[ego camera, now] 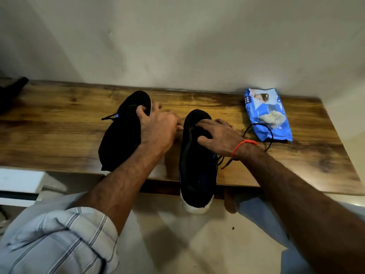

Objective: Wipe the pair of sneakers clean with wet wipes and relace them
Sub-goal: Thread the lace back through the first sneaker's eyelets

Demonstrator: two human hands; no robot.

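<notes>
Evidently both black sneakers lie on the wooden shelf (296, 155), toes toward the wall, one hand on each. The left hand (158, 125) curls round the edge of the left sneaker (120, 139), thumb over its upper, probably to turn or steady it. The right hand (217, 135) grips the right sneaker (197, 169), whose heel overhangs the front edge. A wet-wipe pack (266, 113) waits near the wall, a loose black lace (258, 133) beside it, within easy reach.
</notes>
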